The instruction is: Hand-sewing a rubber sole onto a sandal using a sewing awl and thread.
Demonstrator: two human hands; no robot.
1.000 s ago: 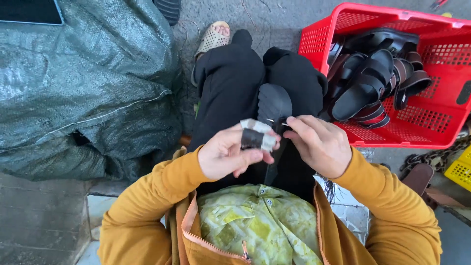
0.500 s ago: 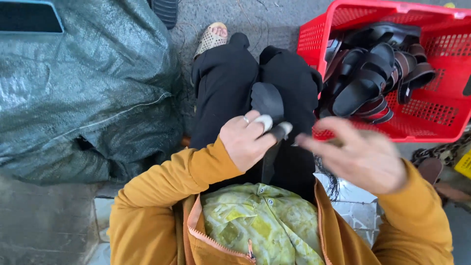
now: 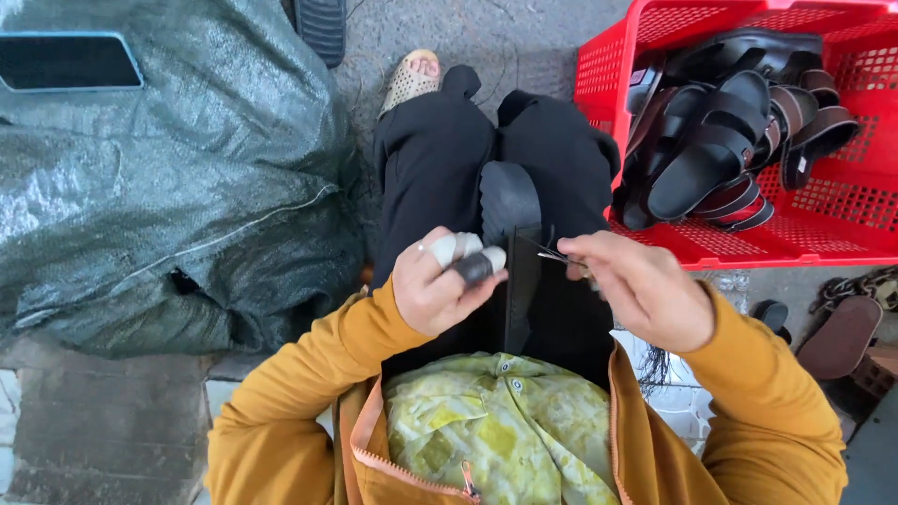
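I sit with a black sandal sole (image 3: 513,201) resting on my lap, toe pointing away. My left hand (image 3: 440,285), with white tape on two fingers, is closed around a dark strap piece (image 3: 474,266) beside the sole. My right hand (image 3: 641,285) pinches a small thin metal tool (image 3: 554,252) whose tip points at the sole's edge. Dark threads run from the tool toward the sole.
A red plastic crate (image 3: 823,224) at the right holds several black sandals (image 3: 720,140). A large grey-green woven sack (image 3: 159,178) with a dark phone (image 3: 65,61) on it lies at the left. Loose brown soles (image 3: 837,332) lie on the ground at the far right.
My right hand swung out to the right away from the sole, then came back toward it holding the thin tool. My left hand kept its grip on the strap.
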